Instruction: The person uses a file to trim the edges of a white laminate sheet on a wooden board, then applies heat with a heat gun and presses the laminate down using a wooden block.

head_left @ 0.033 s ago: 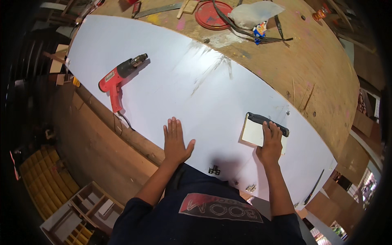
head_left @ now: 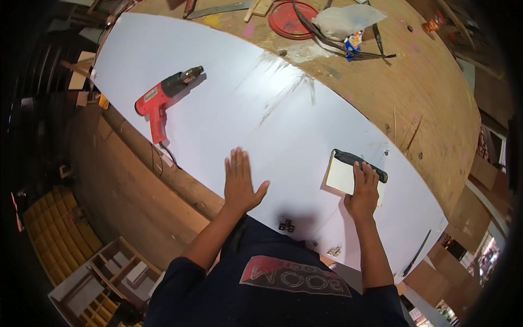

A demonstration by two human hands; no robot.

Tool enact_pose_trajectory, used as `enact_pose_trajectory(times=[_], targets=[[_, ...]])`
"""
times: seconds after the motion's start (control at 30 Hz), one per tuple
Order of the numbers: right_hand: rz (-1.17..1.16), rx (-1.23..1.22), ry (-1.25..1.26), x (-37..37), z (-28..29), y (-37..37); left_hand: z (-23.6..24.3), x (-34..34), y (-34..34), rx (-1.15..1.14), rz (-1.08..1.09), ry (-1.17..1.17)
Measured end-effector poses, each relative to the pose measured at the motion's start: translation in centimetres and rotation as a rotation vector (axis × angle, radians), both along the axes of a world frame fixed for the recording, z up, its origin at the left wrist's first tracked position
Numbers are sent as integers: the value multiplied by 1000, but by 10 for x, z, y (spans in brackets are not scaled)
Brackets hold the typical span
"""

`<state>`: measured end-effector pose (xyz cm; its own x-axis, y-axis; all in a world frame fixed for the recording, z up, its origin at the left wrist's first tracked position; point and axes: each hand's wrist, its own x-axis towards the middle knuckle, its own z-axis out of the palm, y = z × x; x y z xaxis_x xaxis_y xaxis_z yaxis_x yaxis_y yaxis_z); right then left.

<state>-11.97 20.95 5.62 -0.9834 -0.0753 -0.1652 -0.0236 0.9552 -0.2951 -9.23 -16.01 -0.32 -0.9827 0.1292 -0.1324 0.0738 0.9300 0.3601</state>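
A large white sheet (head_left: 261, 103) lies across a round wooden workbench (head_left: 403, 82). My left hand (head_left: 242, 182) rests flat on the sheet near its front edge, fingers spread, holding nothing. My right hand (head_left: 364, 191) grips a pale flat scraper with a black handle (head_left: 343, 174), which lies against the sheet toward its right end. My fingers curl over the handle. A red heat gun (head_left: 160, 98) lies on the sheet's left part, well away from both hands, and its cord drops over the front edge.
A red round lid (head_left: 291, 19), a grey bag (head_left: 346, 19) and black straps lie on the bench's far side. Small metal fittings (head_left: 286, 224) sit by the sheet's front edge. Wooden compartment boxes (head_left: 117, 272) and yellow crates (head_left: 49, 234) stand on the floor at left.
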Motion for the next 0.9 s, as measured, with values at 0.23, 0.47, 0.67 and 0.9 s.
enact_pose_trajectory(times=[0.23, 0.47, 0.67, 0.9], targets=[[48, 60, -28, -10, 0, 6, -2, -67, 38, 91, -37, 119], [88, 115, 18, -8, -7, 15, -3, 25, 0, 76, 112, 73], [158, 157, 16, -17, -2, 18, -3, 96, -18, 74, 203, 75], [197, 128, 62, -36, 2, 29, -19, 146, -8, 118, 235, 99]])
